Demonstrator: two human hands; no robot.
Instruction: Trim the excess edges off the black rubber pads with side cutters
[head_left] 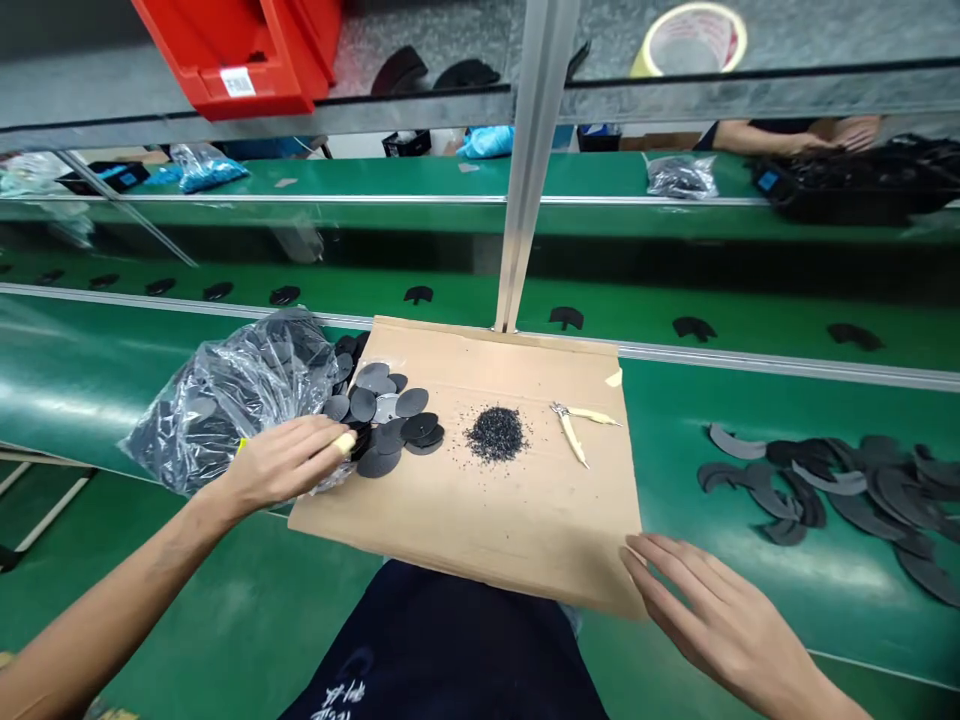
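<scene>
Dark ovals [388,436] spill from a plastic bag [225,400] over the left edge of the cardboard [465,520], many apparently left; central clippings [496,434] suggest some cutting done. Left hand [289,462] beside them, grip unclear; right hand [701,605] loosely unfolded at the near right corner.

Clear plastic bag [217,400] is on its side, crumpled n shiny, stuffed w/ dark pcs, open end facing the cardboard sheet [480,520]. Loose blk/gray oval discs [379,462] run from the bag's mouth onto the sheet's L side, overlapping in a messy pile, a lighter gray one in the mix. Cardboard's plain brown, flat, approx rectangular, w/ a faint crease nr the far edge n a pale patch at the far R corner.
</scene>
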